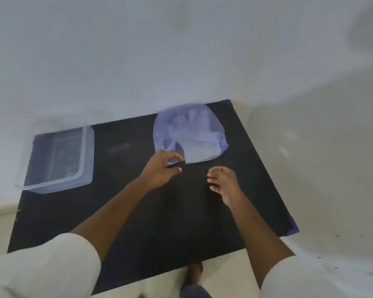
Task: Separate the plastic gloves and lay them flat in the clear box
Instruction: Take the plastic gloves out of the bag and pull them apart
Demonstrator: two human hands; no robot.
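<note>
A thin bluish plastic bag (190, 130) lies at the far middle of the black table (138, 211), with a pile of clear plastic gloves (199, 145) showing through it. My left hand (162, 168) pinches the bag's near left edge between thumb and fingers. My right hand (223, 181) hovers just below the bag's near edge, fingers apart, holding nothing. The clear box (60, 155) stands at the table's far left, with nothing visible inside.
A white wall runs behind the table. Pale floor surrounds it on the right and near side. A foot (194, 274) shows beneath the near edge. Dark bare tabletop lies between the box and the bag.
</note>
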